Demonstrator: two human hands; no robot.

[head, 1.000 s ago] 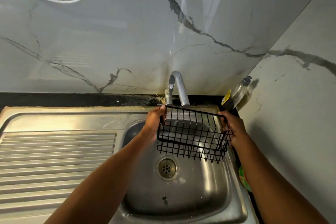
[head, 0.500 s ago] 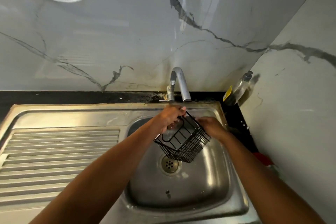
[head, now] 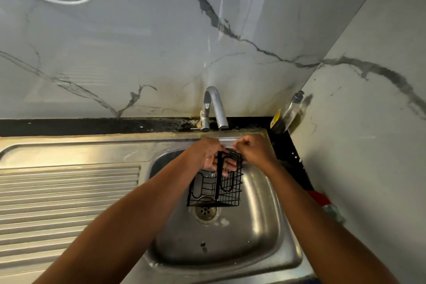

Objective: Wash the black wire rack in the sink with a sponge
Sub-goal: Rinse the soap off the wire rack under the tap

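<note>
The black wire rack [head: 215, 188] hangs on end over the steel sink [head: 258, 233], above the drain [head: 205, 211]. My left hand [head: 208, 153] grips its upper end, with fingers showing through the wires. My right hand [head: 252, 148] holds the rack's top right edge with closed fingers. Both hands sit just under the tap [head: 215, 108], from which a thin stream of water falls onto them. No sponge is visible in either hand.
A ribbed steel drainboard [head: 69, 203] lies to the left of the basin. A dish soap bottle [head: 287, 113] leans in the back right corner. Something red and green [head: 322, 203] lies on the dark counter at the right. Marble walls close in behind and to the right.
The rack went from held level and wide between both hands to turned on end under the tap. My hands came close together at its top.
</note>
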